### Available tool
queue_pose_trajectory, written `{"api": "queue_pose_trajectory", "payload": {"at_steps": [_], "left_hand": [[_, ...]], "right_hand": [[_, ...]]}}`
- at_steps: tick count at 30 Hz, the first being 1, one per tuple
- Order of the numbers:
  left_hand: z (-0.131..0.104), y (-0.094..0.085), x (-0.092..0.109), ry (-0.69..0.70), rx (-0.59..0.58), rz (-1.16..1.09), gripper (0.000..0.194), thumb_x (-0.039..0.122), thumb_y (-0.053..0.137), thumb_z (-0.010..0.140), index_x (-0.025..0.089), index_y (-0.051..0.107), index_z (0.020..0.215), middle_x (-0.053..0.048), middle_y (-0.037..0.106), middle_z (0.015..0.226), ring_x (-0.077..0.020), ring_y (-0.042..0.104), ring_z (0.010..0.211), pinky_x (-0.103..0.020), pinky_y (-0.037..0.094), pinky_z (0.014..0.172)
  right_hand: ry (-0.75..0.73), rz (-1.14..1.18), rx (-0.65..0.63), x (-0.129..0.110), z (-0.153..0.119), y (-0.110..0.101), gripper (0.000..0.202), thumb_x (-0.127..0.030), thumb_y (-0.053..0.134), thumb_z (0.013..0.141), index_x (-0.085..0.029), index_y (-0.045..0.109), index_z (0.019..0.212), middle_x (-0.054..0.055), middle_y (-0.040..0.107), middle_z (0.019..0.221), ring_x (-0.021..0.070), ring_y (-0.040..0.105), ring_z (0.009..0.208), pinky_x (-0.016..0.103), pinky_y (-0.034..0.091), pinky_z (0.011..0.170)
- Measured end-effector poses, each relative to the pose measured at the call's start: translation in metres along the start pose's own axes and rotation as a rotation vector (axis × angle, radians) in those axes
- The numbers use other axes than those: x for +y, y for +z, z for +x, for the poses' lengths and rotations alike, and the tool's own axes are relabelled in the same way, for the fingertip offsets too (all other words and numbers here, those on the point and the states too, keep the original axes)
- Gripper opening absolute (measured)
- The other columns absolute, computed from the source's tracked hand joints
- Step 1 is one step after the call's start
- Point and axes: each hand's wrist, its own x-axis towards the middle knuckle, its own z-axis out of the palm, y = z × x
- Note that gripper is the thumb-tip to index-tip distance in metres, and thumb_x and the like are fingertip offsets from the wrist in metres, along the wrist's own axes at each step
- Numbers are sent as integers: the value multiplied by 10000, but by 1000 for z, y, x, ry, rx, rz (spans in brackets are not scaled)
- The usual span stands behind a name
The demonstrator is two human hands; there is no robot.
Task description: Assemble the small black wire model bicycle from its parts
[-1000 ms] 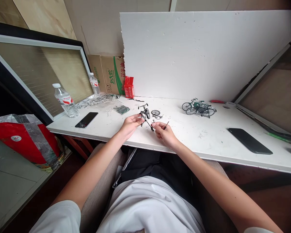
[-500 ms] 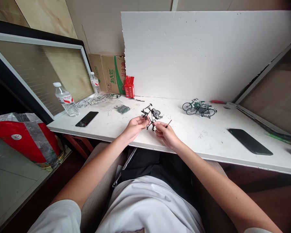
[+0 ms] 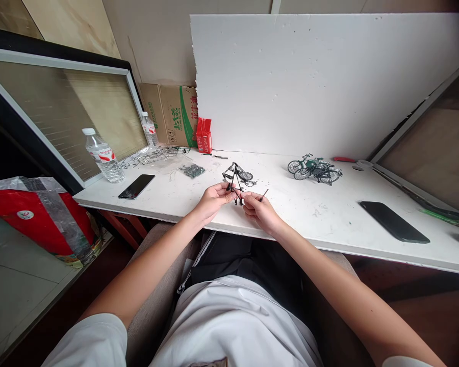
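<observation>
Between my two hands is a small black model bicycle frame (image 3: 232, 179), held above the table near its front edge. My left hand (image 3: 213, 201) pinches it from the left with thumb and fingers. My right hand (image 3: 262, 211) is closed around a thin dark rod (image 3: 264, 194) that sticks out above the knuckles. Its fingertips meet the frame's right side; whether they grip the frame too, I cannot tell. Behind the frame, model wheels (image 3: 246, 175) lie on the table among small dark parts.
Assembled model bicycles (image 3: 313, 169) stand back right. A phone (image 3: 136, 186) lies left and a dark phone-like slab (image 3: 394, 222) right. A small bag of parts (image 3: 192, 171), parts frames (image 3: 164, 154), water bottles (image 3: 104, 157) and a red box (image 3: 204, 136) are at the back left.
The bicycle frame has turned in my fingers and now points more upright, its top shifted slightly left. Both hands stay in nearly the same place.
</observation>
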Motion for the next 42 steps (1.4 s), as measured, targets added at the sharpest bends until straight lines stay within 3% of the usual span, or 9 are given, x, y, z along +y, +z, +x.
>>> {"api": "queue_pose_trajectory", "payload": {"at_steps": [9,18,42], "left_hand": [[-1,-2,-1,-4,-74,11,388,242,965,701,168,691,964,-32,713,962,-152,644,956,-309,467,940],[-2,-1,-2,46,-101,66,376,292,959,727,164,711,979,-38,692,1005,-169,635,1012,-344,459,1031],[-2,-1,-4,141,-29,143,435,334,1005,656,157,729,942,-51,719,989,-185,647,983,-356,497,982]], "right_hand": [[-6,-13,4,3,1,-2,403,-546,835,835,-196,653,916,-97,271,619,81,170,531,263,114,491],[-17,-18,13,2,0,-1,395,-530,833,838,-181,663,914,-101,262,620,70,173,525,264,116,502],[-7,-20,8,8,0,-2,403,-544,852,815,-211,646,908,-103,270,610,67,185,500,255,105,488]]}}
